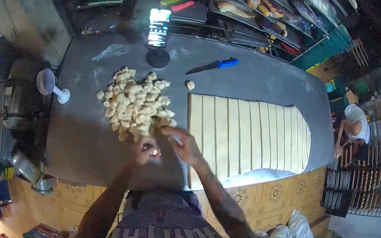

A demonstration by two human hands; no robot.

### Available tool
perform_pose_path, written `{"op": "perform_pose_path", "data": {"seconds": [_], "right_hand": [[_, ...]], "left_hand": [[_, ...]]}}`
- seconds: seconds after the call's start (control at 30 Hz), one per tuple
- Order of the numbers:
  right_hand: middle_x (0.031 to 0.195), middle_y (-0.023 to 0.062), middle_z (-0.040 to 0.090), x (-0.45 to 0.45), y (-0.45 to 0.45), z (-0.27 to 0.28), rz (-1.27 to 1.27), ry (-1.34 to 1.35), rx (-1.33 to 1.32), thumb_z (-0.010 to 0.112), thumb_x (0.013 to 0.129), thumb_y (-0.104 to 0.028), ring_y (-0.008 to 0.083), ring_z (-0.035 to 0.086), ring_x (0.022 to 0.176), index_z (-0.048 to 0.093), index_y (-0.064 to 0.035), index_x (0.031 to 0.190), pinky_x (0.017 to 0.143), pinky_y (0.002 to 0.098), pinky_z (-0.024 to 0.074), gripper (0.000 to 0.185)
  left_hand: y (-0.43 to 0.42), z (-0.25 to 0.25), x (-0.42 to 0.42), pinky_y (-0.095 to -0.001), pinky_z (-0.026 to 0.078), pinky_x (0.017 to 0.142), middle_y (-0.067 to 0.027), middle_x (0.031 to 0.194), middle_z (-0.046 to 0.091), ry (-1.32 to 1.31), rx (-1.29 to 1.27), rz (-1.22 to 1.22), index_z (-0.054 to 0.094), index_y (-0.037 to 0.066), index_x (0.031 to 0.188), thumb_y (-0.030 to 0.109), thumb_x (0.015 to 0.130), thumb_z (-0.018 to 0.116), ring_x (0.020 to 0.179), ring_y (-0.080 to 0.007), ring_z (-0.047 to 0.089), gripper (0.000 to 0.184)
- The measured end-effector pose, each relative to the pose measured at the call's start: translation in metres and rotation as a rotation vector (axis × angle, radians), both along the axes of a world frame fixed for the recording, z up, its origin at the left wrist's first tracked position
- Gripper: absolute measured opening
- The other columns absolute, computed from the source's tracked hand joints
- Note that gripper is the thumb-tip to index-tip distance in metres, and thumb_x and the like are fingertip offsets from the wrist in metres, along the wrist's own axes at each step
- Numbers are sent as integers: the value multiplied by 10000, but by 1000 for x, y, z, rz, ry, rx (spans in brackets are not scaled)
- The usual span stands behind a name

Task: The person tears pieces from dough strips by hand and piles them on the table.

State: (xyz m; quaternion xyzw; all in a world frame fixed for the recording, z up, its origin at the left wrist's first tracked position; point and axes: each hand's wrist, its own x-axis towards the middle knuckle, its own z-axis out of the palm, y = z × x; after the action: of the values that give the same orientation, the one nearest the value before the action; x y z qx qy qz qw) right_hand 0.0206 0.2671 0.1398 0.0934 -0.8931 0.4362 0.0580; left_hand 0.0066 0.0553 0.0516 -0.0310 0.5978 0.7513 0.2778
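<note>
A heap of small dough pieces lies on the dark tabletop. My left hand is at the heap's near edge, its fingers curled and somewhat blurred. A small pale bit shows at those fingers, too unclear to name. Just to the right, my right hand reaches its fingertips to the heap's lower right side, the fingers apart. Beside it spreads a flat sheet of dough, cut into long parallel strips. One loose dough piece sits between heap and sheet.
A blue-handled knife lies behind the sheet. A lit phone stands upright at a dark round object. A small white fan is at the left edge. Shelves rise behind; another person is at the right.
</note>
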Motion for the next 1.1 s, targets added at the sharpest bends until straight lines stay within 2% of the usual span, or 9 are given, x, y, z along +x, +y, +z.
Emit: {"op": "perform_pose_path", "data": {"seconds": [0.13,0.37,0.5,0.63,0.77,0.83,0.9,1.07,1.1], "right_hand": [[1142,158,668,103,41,-22,-240,-435,-414,638,895,19,220,661,1000,667,-92,1162,872,330,558,291],[1024,116,696,204,119,-38,-249,-523,-301,605,914,36,173,698,865,670,-64,1166,720,303,579,279],[951,106,696,203,167,-44,-254,-419,-270,602,903,50,175,689,819,668,-78,1158,692,300,569,292],[925,125,685,168,188,-43,-322,-261,-231,607,882,57,207,681,792,656,-84,1172,656,302,562,326],[1107,132,647,136,177,-45,-351,-325,-252,609,896,30,212,639,1002,632,-80,1215,777,333,547,339],[1217,121,618,106,161,-48,-320,-294,-235,610,923,-11,194,597,1132,605,-91,1257,882,360,530,343],[1255,198,579,91,133,-46,-277,113,475,624,910,-143,287,618,1080,451,-130,1437,829,386,558,555],[1402,124,475,97,80,-77,-51,122,706,669,923,-184,267,528,1265,466,-54,1386,1026,343,472,521],[1450,131,425,94,71,-69,124,-309,557,648,927,-192,276,518,1277,409,-90,1434,1065,361,433,570]], "left_hand": [[73,-26,-59,-394,515,674,-134,861,639,670,-592,-75,535,32,1060,121,870,669,739,-292,624,249],[194,7,-165,-453,418,1057,-230,1379,526,707,-982,-396,388,51,1440,175,808,662,1303,-380,487,700],[227,78,-176,-449,426,1051,-229,1361,541,640,-1245,-766,440,33,1405,157,807,638,1288,-378,499,642],[229,-5,-193,-461,488,952,-209,1242,608,900,-1431,-671,594,76,1230,162,782,653,1163,-392,581,460],[210,21,-131,-447,503,750,-118,919,635,797,-970,-449,600,113,884,146,742,695,971,-302,639,174],[179,63,-100,-383,501,746,-79,906,626,520,-824,-690,601,84,900,137,751,715,963,-216,624,195],[122,99,-60,-337,495,772,-50,925,619,446,-407,-771,623,52,957,175,747,733,936,-163,593,268],[-62,139,57,-309,500,754,-47,1029,639,377,-132,-185,603,43,1188,208,847,706,902,-133,592,393],[-95,134,72,-306,501,725,-41,1021,640,256,-123,-116,602,47,1203,222,881,699,873,-131,599,379]]}}
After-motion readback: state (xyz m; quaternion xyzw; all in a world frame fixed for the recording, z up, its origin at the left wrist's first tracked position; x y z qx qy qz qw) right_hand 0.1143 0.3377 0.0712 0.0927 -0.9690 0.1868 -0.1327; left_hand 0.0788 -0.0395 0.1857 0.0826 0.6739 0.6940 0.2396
